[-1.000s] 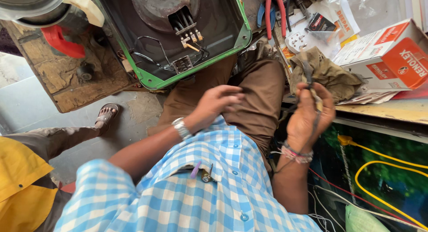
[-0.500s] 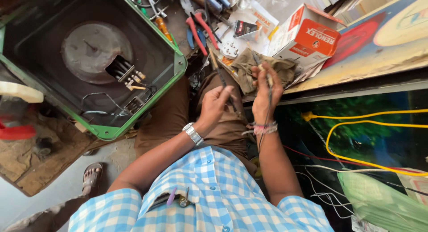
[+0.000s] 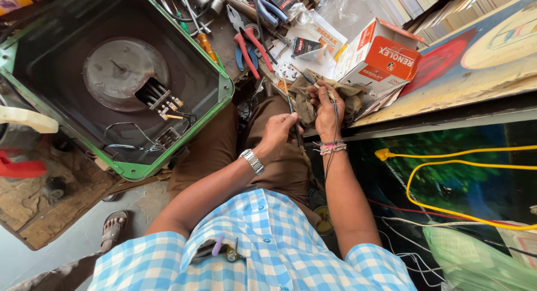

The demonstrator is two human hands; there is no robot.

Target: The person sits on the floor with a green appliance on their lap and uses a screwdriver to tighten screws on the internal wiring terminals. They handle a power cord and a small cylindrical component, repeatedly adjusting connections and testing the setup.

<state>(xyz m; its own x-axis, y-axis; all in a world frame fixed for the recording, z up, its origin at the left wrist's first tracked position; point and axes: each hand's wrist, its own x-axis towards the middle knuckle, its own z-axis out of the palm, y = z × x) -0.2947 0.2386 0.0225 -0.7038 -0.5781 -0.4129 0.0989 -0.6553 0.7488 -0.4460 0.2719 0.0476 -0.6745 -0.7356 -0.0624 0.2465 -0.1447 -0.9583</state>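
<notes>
Since half a second ago the hands have drawn slightly apart and the view has tipped left, bringing more of the green casing into sight; the left hand (image 3: 277, 133) now sits lower, over the lap, fingers curled shut on a thin dark wire (image 3: 295, 131) — the wire runs up from that grip towards the bench edge. The right hand (image 3: 327, 109) is closed too, pinching another dark strand that hangs down past its wrist, and it rests against a crumpled olive cloth (image 3: 349, 95); just beyond lie red-handled pliers (image 3: 251, 48) and a red-and-white carton (image 3: 380, 53); to the left stands the open green casing (image 3: 221, 98); well right, a yellow cable (image 3: 447, 157) loops.
</notes>
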